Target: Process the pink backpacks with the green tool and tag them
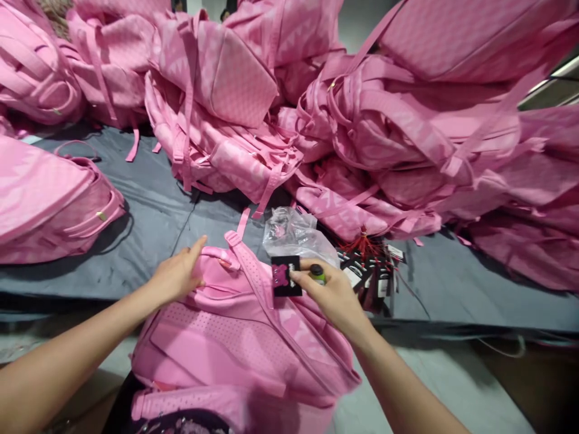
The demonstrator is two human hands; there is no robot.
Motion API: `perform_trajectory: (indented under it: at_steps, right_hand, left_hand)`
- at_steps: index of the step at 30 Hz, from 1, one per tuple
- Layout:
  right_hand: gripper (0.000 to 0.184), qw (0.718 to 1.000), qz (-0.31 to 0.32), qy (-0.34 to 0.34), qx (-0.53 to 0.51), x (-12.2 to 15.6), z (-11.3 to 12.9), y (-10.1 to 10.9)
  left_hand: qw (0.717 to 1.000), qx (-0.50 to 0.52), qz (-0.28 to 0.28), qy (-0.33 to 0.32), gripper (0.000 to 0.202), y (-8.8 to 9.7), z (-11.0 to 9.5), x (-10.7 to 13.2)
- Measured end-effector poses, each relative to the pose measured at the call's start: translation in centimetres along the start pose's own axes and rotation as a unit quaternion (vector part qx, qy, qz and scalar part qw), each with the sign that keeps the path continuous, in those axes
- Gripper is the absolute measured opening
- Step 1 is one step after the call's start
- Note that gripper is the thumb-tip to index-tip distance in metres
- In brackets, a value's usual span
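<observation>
A pink backpack (217,337) with perforated straps lies in front of me, at the table's edge. My left hand (181,274) is at its top left, by the carry handle, with the thumb and fingers apart. Between the thumb and fingers of my right hand (328,292) is a black card tag (286,276) with a pink bear-like figure on it, held above the backpack's right side. A small object with a black top and green body (317,274) also shows in that hand; I cannot make out its kind.
Pink backpacks (398,120) are heaped along the back of the grey-covered table (456,289). Another pink backpack (54,205) lies at the left. A clear plastic bag (289,232) and a bunch of black tags with red strings (373,271) lie beyond my right hand.
</observation>
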State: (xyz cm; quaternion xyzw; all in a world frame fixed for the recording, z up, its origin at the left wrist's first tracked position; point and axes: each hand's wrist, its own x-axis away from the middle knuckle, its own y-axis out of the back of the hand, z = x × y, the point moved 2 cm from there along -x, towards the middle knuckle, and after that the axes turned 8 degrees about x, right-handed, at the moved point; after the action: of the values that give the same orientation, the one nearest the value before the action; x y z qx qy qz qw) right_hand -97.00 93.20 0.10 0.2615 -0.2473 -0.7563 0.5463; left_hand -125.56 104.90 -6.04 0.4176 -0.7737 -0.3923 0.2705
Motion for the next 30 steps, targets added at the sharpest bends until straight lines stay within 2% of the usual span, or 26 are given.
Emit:
perform_trajectory:
  at_steps: [3, 5, 7, 9, 11, 13, 15, 19, 25, 28, 30]
  right_hand:
    - [0.02, 0.993, 0.066, 0.099, -0.007, 0.7, 3.2, -3.0]
    - [0.019, 0.983, 0.061, 0.172, 0.024, 1.1, 4.3, -4.9]
    - [0.024, 0.971, 0.03, 0.228, 0.065, 1.4, 4.8, -6.5]
    - [0.036, 0.963, 0.038, 0.247, 0.104, 1.5, 5.0, -8.0]
    - [0.044, 0.955, 0.108, 0.228, 0.158, 1.4, 5.3, -9.4]
    - [0.037, 0.932, 0.207, 0.192, 0.227, 1.2, 5.7, -10.7]
    - [0.023, 0.901, 0.261, 0.184, 0.292, 1.0, 6.2, -11.6]
    - [0.006, 0.863, 0.268, 0.224, 0.364, 0.5, 7.1, -13.1]
    - [0.033, 0.823, 0.313, 0.254, 0.401, -0.4, 7.5, -14.9]
    - [0.018, 0.787, 0.323, 0.298, 0.433, -0.3, 7.6, -15.1]
    - [0.013, 0.775, 0.317, 0.323, 0.442, -0.3, 7.6, -15.4]
  left_hand:
    - [0.99, 0.084, -0.084, -0.083, 0.089, -0.3, 0.2, 1.4]
    - [0.974, 0.118, -0.157, -0.113, 0.076, -0.6, 0.4, 3.1]
    - [0.968, 0.131, -0.19, -0.095, 0.069, -1.2, 0.9, 4.9]
    - [0.973, 0.14, -0.17, -0.065, 0.075, -2.0, 1.5, 6.4]
    - [0.978, 0.141, -0.145, -0.053, 0.087, -2.8, 1.9, 7.5]
    - [0.978, 0.133, -0.149, -0.052, 0.095, -3.4, 2.3, 8.0]
    - [0.977, 0.121, -0.166, -0.058, 0.097, -4.0, 2.6, 8.2]
    - [0.971, 0.111, -0.196, -0.077, 0.099, -4.7, 2.8, 8.1]
    - [0.968, 0.119, -0.205, -0.085, 0.098, -5.0, 3.0, 7.7]
    - [0.968, 0.117, -0.202, -0.092, 0.1, -5.1, 3.2, 7.6]
    - [0.969, 0.117, -0.2, -0.089, 0.101, -5.2, 3.3, 7.6]
